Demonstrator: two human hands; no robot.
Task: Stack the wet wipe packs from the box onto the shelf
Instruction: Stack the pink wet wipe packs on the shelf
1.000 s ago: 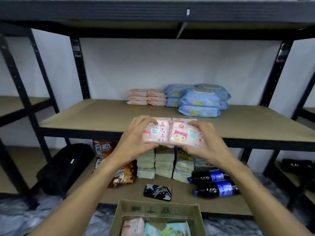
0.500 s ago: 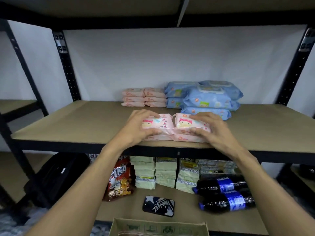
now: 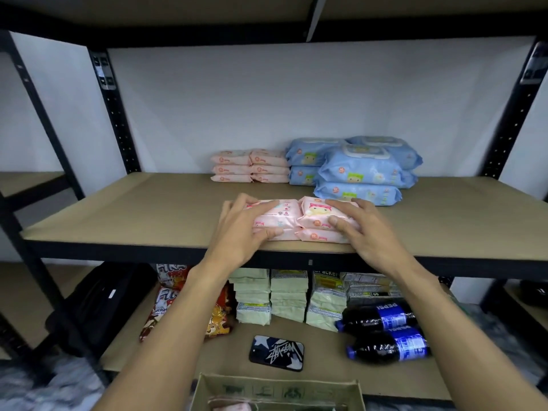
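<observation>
Setting: black metal racking against a white wall (image 3: pixel 267 99); the tan middle shelf (image 3: pixel 133 209) is where I am working.
Task's thing: pink packs (image 3: pixel 278 216), two small piles side by side and touching, each seemingly two high, resting on the shelf right at its front edge.
Left hand: my left hand (image 3: pixel 237 232) clasps the left pile, fingers curled over its top and far corner, thumb against the near side.
Right hand: my right hand (image 3: pixel 367 232) clasps the right pile the same way, fingers laid over the top, thumb on the near face.
Already placed: rear pink stack (image 3: pixel 250 166) against the wall, two columns three high, with blue packs (image 3: pixel 360 170) just beside it on the right.
Key relation: the rear pink stack lies straight beyond my hands and slightly left, with bare board between. Its long axis runs left to right, as do the packs I hold. My left hand is on the nearer side.
Next move, as I judge it: carry both piles away from me to the back, with no turning needed.
Risk: soft wrappers may slide apart, and the front blue packs bulge towards the right-hand path.
Box: the box (image 3: pixel 275 387) sits below, its contents barely visible.
Lower shelf: bottles (image 3: pixel 385 333) and a phone (image 3: pixel 277 353), not my concern.
</observation>
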